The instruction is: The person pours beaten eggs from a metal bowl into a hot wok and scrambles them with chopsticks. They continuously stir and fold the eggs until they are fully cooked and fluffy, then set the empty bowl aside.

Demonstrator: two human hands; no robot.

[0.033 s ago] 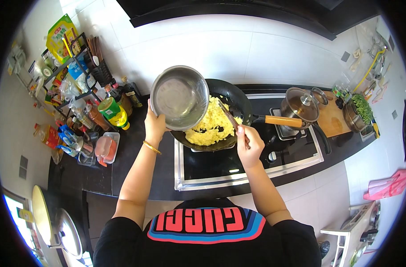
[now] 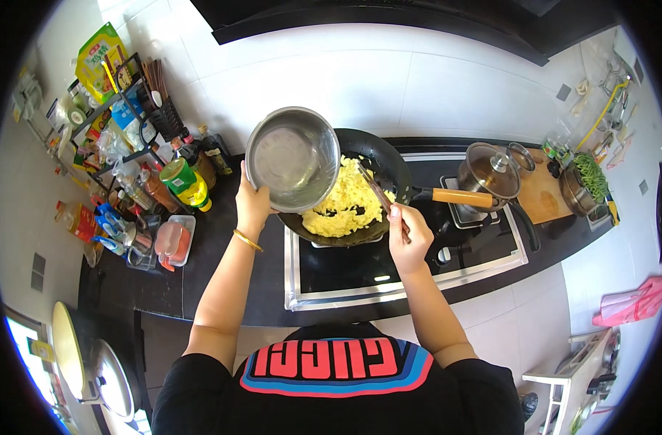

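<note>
Steel mixing bowl tipped over the left rim of a black wok, gripped at its lower edge by the left hand. Chopsticks pinched in the right hand, tips in the yellow scrambled egg. Wok on the gas hob; lidded pot just right; bottles left.

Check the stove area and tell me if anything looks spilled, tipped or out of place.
Nothing looks spilled. The steel bowl in the left hand is tilted over the wok, apparently empty; the scrambled egg sits inside the wok, where the right hand holds chopsticks.
</note>
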